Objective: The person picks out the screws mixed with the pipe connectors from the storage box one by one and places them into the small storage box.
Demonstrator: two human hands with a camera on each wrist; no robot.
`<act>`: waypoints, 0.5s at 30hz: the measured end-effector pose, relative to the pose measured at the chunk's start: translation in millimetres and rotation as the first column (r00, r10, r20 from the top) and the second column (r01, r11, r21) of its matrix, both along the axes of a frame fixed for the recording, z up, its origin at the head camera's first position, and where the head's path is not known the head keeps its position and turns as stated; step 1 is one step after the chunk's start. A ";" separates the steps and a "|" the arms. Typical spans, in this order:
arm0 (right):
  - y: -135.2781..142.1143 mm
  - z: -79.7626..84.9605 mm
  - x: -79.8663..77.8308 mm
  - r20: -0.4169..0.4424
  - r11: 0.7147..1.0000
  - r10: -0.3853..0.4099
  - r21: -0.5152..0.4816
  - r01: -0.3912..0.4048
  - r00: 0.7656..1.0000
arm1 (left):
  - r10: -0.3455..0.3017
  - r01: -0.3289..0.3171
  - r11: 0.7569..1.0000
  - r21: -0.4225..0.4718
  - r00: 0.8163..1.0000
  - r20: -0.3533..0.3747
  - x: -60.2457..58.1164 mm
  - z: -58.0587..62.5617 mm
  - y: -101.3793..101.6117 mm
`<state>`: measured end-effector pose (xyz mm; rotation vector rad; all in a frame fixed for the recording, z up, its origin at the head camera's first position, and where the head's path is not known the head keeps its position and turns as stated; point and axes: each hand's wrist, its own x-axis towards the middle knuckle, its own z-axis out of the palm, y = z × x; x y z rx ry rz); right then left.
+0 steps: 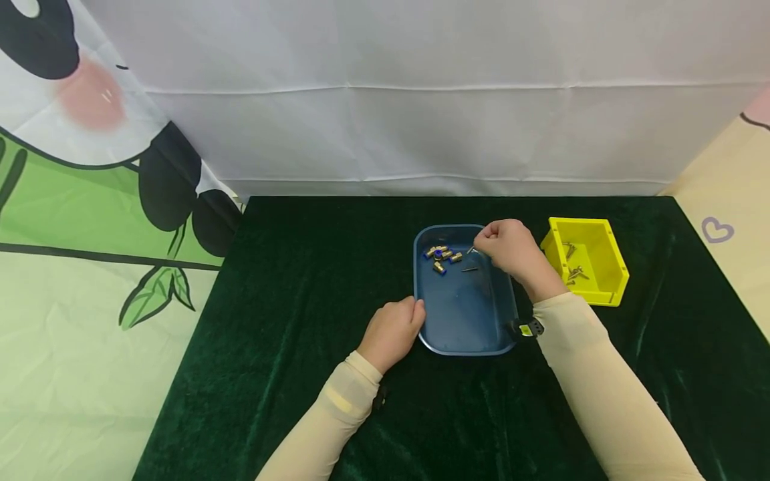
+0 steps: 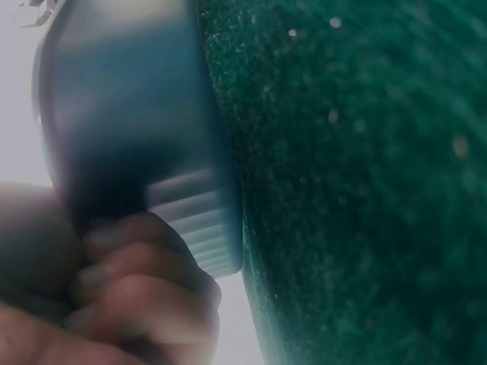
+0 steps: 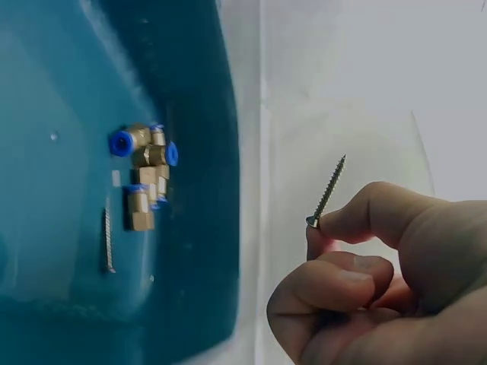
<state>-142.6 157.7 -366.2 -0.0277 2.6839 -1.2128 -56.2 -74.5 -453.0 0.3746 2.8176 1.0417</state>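
Note:
My right hand (image 1: 511, 250) is above the far right part of the blue tray (image 1: 466, 321). Between thumb and fingertip it pinches a screw (image 3: 329, 190) by the head, its threaded shank pointing away from the fingers. Another screw (image 3: 108, 239) lies on the tray floor beside several brass fittings with blue collars (image 3: 139, 205). My left hand (image 1: 392, 331) grips the tray's left rim, fingers curled against the outer wall, as the left wrist view shows close up.
Just right of the tray stands a yellow bin (image 1: 592, 294) with several screws (image 1: 576, 272) inside. Dark green velvet cloth (image 1: 313, 267) covers the table. A white curtain (image 1: 421, 133) hangs behind the table's far edge.

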 end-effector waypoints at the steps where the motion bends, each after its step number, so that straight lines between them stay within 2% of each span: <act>1: 1.9 1.7 1.6 -0.004 1.000 -0.008 -0.004 0.008 1.000 | 0.001 -0.001 1.000 0.001 1.000 0.002 0.0 -0.1 -0.1; 6: 14.2 7.6 7.3 -0.041 0.999 -0.049 -0.018 0.048 0.998 | -0.001 0.001 1.000 0.003 1.000 -0.005 -0.1 -0.4 -0.9; 15: 55.1 10.6 12.8 -0.016 0.997 -0.060 -0.057 0.059 0.998 | -0.003 0.003 1.000 0.012 1.000 0.003 0.1 -0.3 -1.4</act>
